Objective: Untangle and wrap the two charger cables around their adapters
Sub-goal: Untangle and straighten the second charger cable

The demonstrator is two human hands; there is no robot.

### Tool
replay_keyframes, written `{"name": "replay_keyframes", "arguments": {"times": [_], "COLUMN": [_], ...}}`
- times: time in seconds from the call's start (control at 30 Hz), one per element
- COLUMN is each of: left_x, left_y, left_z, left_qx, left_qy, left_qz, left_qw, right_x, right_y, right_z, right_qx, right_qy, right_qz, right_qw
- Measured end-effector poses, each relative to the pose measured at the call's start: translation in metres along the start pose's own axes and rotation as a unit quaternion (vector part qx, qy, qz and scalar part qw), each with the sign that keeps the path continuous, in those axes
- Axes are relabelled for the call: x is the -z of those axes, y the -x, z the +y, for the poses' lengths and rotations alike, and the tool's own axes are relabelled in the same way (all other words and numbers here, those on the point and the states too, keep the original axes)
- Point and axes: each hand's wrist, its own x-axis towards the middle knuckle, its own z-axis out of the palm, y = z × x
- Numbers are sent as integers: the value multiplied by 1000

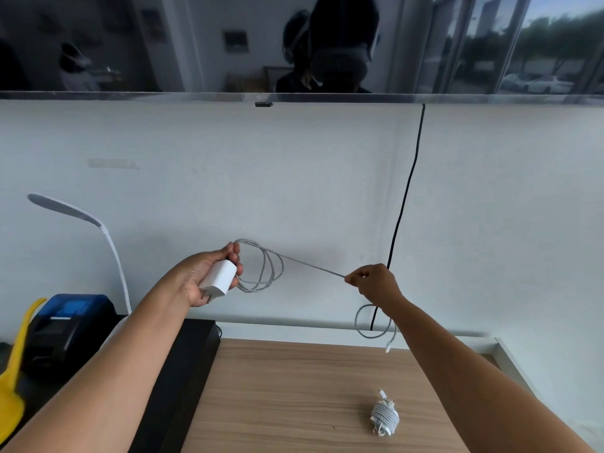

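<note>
My left hand [209,276] is raised in front of the wall and grips a white adapter [218,280], prongs pointing down. Several loose loops of its grey cable [261,271] hang beside that hand. From the loops the cable runs taut to my right hand [372,282], which pinches it. Below the right hand the rest of the cable droops in a loop [372,323] and ends in a white plug [388,347] hanging above the table. A second adapter with its cable wound tightly around it [385,419] lies on the wooden table [294,387], near the right forearm.
A black cord [405,204] hangs down the white wall behind my right hand. At the left stand a white desk lamp [108,243], a blue and black device [65,325] and a yellow plastic tool [13,377]. A black slab [192,348] borders the table's left edge.
</note>
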Motion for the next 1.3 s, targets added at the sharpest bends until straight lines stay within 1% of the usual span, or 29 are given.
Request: {"name": "replay_keyframes", "arguments": {"times": [0.2,0.3,0.4,0.47,0.57,0.7,0.83,0.97,1.03,1.13,1.3], "left_x": [15,15,6,-4,-19,-32,-42,-53,-56,-54,-52], "left_y": [-2,-4,-5,-4,-3,-3,-2,1,3,2,4], "left_z": [12,12,8,5,-2,-11,-21,-31,-34,-37,-35], "left_qx": [-45,-63,-71,-68,-70,-71,-70,-56,-40,-13,18], "left_qy": [84,83,47,23,-26,-92,-179,-256,-279,-298,-266], "left_qz": [48,75,90,88,84,64,51,38,20,-10,-60], "left_qw": [994,992,992,994,994,991,980,964,959,954,962], "right_x": [4,2,-7,-15,-24,-26,-24,-24,-24,-25,-23], "right_y": [-1,1,7,11,17,30,34,34,33,27,21], "right_z": [15,11,-2,-14,-33,-60,-78,-83,-84,-79,-70], "right_qx": [-45,-53,-35,-3,58,121,153,167,165,149,117], "right_qy": [40,77,113,139,147,90,31,8,5,6,49], "right_qz": [13,12,-13,-36,-95,-153,-163,-182,-170,-131,-39], "right_qw": [998,996,993,990,983,977,974,969,972,980,991]}}
